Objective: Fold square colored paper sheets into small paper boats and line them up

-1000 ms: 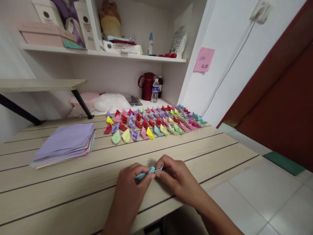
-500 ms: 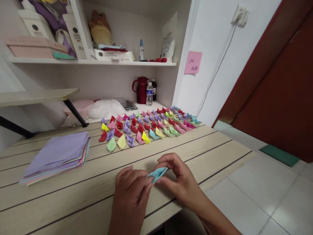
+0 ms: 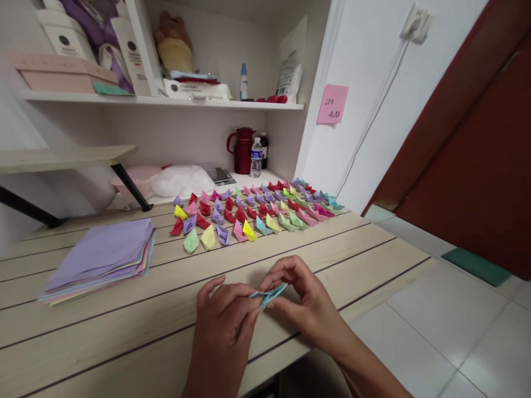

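Between my two hands, above the near part of the table, is a small light-blue folded paper boat (image 3: 269,296). My left hand (image 3: 226,318) pinches its left end between thumb and fingers. From the other side, my right hand (image 3: 301,304) grips the right end, with its fingers curled behind the paper. The boat's folds are partly spread, and my fingertips hide some of it. Beyond my hands, folded paper boats (image 3: 208,237) in many colours stand in rows on the table. To the left lies a stack of coloured square paper (image 3: 99,249), purple on top.
The wooden table (image 3: 174,326) has dark grooves between its slats. A small raised shelf (image 3: 66,157) on black legs stands at the back left. Behind the boats are a red jug (image 3: 243,152), a water bottle (image 3: 256,159) and a plastic bag (image 3: 182,181).
The light-blue paper has changed shape: its folds are pulled further apart, with a flap showing on the left. Both hands stay in nearly the same place. The view has shifted slightly.
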Available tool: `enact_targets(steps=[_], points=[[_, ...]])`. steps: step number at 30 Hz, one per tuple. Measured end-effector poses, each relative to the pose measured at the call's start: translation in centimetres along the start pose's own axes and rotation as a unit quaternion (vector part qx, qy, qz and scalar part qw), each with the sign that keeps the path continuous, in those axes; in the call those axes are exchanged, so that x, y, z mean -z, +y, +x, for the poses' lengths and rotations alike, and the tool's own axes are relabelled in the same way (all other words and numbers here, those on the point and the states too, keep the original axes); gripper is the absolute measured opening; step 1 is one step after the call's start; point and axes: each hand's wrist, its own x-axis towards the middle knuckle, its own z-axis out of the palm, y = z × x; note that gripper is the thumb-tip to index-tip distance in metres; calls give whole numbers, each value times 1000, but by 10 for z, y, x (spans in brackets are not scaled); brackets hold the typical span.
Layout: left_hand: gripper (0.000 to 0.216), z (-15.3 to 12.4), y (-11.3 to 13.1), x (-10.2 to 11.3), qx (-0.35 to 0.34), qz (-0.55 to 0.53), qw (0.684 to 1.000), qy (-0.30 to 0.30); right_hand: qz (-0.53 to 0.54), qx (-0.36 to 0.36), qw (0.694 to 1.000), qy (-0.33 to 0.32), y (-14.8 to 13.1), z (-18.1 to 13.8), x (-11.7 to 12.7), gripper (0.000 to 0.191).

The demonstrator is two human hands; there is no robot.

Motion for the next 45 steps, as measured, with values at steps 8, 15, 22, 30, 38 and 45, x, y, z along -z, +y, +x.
enact_targets(steps=[8, 15, 22, 30, 38, 45], points=[[23, -2, -1, 0, -22, -11, 1000, -6, -67, -30, 997, -3, -1, 2, 3, 8], [18, -7, 2, -6, 32, -10, 999, -26, -63, -14, 998, -4, -2, 1, 3, 11], [52, -9, 6, -5, 104, -109, 988, -20, -15, 7, 1000, -20, -2, 1, 1, 17], [64, -15, 3, -10, 167, -98, 981, -20, -17, -40, 999, -8, 3, 2, 3, 24], [61, -14, 2, -15, 185, -154, 971, 8, 1, -76, 994, 77, 7, 3, 6, 19], [22, -17, -2, -16, 133, -57, 989, -16, -92, -56, 994, 29, 3, 3, 3, 11]])
